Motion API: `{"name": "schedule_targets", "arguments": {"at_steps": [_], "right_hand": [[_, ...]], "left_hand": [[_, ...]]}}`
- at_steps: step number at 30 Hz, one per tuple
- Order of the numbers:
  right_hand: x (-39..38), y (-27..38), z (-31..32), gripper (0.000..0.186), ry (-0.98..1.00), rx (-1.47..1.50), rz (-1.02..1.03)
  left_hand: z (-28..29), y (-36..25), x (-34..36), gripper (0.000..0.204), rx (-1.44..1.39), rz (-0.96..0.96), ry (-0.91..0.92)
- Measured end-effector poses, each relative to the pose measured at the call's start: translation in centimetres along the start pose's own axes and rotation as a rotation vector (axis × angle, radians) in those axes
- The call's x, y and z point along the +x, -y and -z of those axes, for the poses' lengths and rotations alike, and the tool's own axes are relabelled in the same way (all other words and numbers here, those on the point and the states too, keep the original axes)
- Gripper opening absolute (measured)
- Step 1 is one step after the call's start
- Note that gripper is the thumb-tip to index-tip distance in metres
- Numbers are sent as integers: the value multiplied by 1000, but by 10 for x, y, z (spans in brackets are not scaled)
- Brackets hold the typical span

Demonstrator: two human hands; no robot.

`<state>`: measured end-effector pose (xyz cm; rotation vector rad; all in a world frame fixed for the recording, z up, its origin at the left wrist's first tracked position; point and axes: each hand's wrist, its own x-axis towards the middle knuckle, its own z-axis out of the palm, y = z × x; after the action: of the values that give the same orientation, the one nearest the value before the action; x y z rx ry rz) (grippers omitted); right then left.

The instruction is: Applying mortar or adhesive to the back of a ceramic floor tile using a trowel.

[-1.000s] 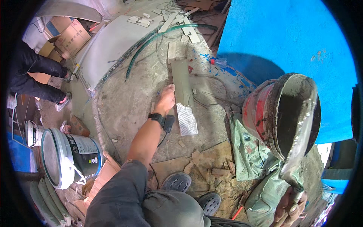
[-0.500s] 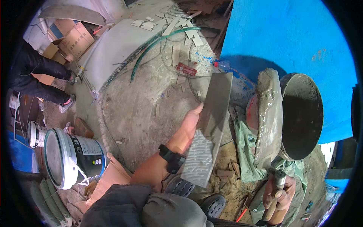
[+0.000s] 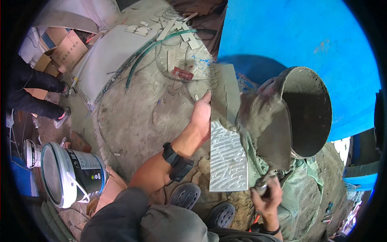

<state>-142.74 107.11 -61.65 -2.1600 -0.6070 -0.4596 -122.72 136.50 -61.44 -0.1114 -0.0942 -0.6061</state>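
Rough floor (image 3: pixel 133 109) lies below; the left hand (image 3: pixel 200 117) grips the tile (image 3: pixel 227 143) by its left edge, left of the bucket (image 3: pixel 310 113); the right hand (image 3: pixel 269 198) has fingers wrapped round the mortar-laden trowel (image 3: pixel 276 139).

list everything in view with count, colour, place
ridged rectangular tile: one, grey, left hand
flat metal trowel: one, grey, right hand
round open bucket: one, grey, right
round plastic buckets: two, white and black, left
flat panel: one, blue, upper right
curved hose: at least one, green, upper centre
flat offcuts: several, pale, top
oblong object: one, red, upper centre
cardboard boxes: several, brown, upper left
crumpled sacking: uncounted, green, lower right
co-worker's trouser legs: two, black, left edge
perforated clogs: two, grey, bottom centre
left hand: one, bare, centre
right hand: one, bare, lower right
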Motion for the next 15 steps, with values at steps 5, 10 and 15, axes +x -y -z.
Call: {"name": "schedule_targets", "arguments": {"at_steps": [5,10,15], "right_hand": [[-39,-45,-37,62,-70,-184,143],[-42,-74,-19,53,120,-236,106],[-62,-95,-7,53,56,-203,136]], "left_hand": [[-12,15,19,78,208,-58,-128],[-26,6,14,78,19,60,-152],[-34,-1,13,72,159,-143,-197]]}}
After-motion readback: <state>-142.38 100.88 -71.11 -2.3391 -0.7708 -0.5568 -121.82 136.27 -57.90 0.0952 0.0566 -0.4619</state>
